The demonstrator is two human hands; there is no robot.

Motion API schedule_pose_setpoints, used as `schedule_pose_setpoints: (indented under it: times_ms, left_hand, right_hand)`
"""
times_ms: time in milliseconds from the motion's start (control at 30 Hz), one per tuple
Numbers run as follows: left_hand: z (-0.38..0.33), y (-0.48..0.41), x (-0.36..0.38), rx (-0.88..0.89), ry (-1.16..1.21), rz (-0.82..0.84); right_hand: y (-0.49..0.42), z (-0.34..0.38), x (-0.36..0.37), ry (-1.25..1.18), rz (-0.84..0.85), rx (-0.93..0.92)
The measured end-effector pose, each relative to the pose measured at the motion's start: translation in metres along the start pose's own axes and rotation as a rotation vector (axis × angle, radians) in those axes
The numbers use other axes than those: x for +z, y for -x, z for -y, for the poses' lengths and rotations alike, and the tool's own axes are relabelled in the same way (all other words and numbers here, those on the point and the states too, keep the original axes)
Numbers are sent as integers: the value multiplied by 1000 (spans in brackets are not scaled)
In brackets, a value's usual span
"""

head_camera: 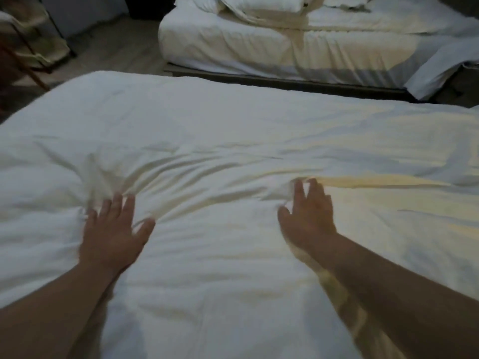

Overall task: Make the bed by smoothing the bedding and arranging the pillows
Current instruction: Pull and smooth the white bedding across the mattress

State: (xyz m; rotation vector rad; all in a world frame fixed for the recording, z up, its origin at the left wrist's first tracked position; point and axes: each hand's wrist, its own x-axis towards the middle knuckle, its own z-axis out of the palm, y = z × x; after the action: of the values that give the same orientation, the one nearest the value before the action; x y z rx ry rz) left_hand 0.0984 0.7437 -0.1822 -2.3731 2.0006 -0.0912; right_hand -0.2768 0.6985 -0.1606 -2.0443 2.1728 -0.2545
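Two bare forearms reach forward over a white duvet point(233, 130) covering the near bed. The left hand point(114, 229) lies flat with fingers spread, pressing the fabric; creases fan from its fingertips. The right hand point(308, 213) also presses flat, fingers straight, slightly blurred. Beyond a strip of floor point(116, 47), a second bed point(233, 40) holds what seem rumpled pillows point(261, 6).

Rumpled white duvet point(233, 141) covers the bed point(440, 255)

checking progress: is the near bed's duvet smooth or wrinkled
Wrinkled: creases fan across the duvet between the left hand and right hand, both pressing on it.
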Motion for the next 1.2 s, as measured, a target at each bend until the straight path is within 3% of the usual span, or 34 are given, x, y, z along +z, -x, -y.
schedule_pose_setpoints:
  times_ms: [100,167,333,433,567,633,700,767,833,967,1000,1133,1200]
  left_hand:
    - [1,-6,20,-14,92,-35]
    - [6,-11,26,14,142,-57]
    - [11,-17,25,63,239,-120]
    - [15,-24,12,101,263,-2]
    - [77,-54,-26,152,628,-103]
    - [135,-86,-35,180,444,-305]
    - [204,-124,-34,72,235,-377]
    - [277,-158,-24,-184,160,-311]
    - [339,-180,-11,-391,115,-131]
    - [383,-200,5,-356,28,113]
    - [380,-202,4,-338,36,80]
    - [358,-227,-23,-381,237,-366]
    - [348,-247,-42,-378,277,-490]
  right_hand:
    - [11,75,30,25,154,-330]
    - [16,107,46,61,140,-434]
    - [19,145,65,102,40,-234]
    - [20,185,72,118,-15,-123]
    - [23,259,90,53,-51,-26]
    - [26,274,99,90,-74,-24]
    - [29,273,105,142,-115,-33]
    - [28,269,108,180,-125,-43]
    - [23,268,110,185,-107,-36]
    - [14,267,117,186,-99,-20]
    - [13,266,119,188,-104,-17]
    - [12,263,122,176,-120,-20]
    - [10,262,124,169,-126,-12]
